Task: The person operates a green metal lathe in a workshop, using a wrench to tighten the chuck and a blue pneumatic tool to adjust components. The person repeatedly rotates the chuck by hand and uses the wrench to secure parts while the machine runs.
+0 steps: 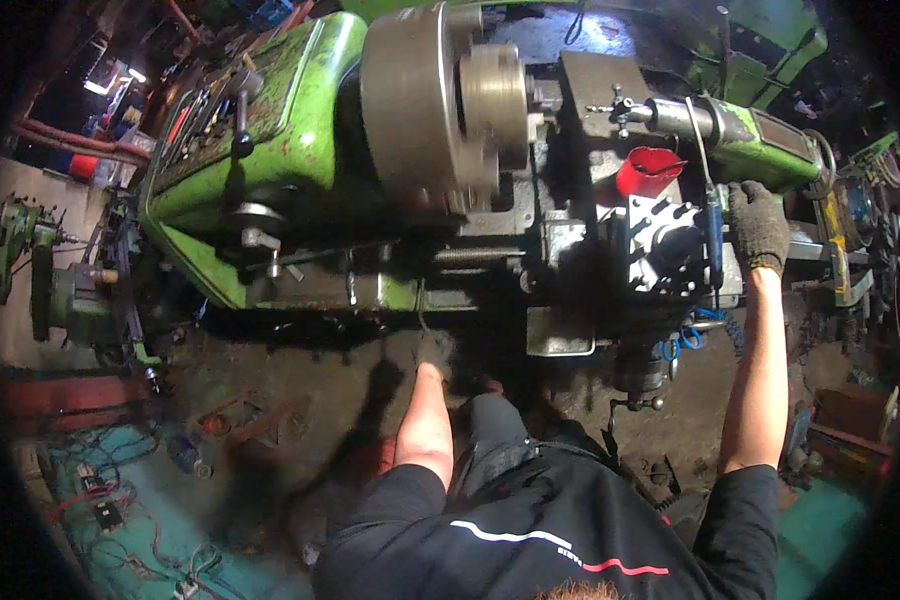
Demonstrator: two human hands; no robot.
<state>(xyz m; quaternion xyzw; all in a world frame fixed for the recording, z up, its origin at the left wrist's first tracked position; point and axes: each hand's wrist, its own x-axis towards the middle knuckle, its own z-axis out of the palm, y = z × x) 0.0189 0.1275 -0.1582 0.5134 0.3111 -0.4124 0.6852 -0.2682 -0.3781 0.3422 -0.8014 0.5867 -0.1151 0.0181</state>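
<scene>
A large green lathe [300,160] stretches across the upper part of the view. Its wide chuck [405,100] holds a round metal workpiece [495,95], and both look smeared as if turning. My right hand [758,230], in a dark knitted glove, rests against the green tailstock [770,145], its fingers laid forward. Below the lathe bed, my left hand [432,348] is also gloved and sits in shadow beside a thin upright rod [421,300]. Its fingers are too dark to make out.
A red cup [649,172] with a dark stick stands behind the square tool post [665,243]. Hand tools [195,125] lie on the headstock. Blue coiled hose [685,340] hangs below the carriage. Cables [105,500] cover a teal surface at lower left.
</scene>
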